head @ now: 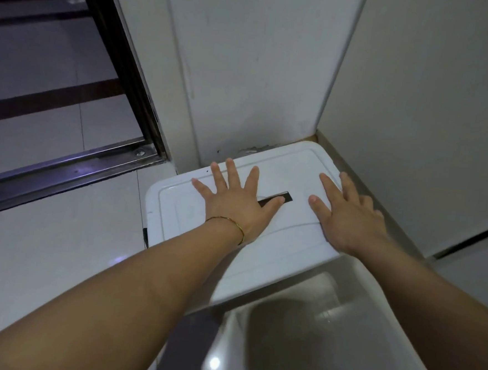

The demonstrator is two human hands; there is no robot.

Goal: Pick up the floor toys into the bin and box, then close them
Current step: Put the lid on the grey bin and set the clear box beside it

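A white plastic bin stands in the corner with its white lid (289, 173) down on top. The lid has a dark rectangular slot (286, 197) near its middle. My left hand (237, 204) lies flat on the lid with fingers spread, its thumb over the slot's left end. My right hand (347, 215) presses flat on the lid's right side, fingers straight. Closer to me stands a translucent box with its clear lid (299, 333) on; what is inside is hidden. No toys show on the floor.
White walls (259, 70) close the corner behind and to the right of the bin. A dark sliding-door track (64, 172) runs across the pale tiled floor (44, 257) at the left, with a darker room beyond it.
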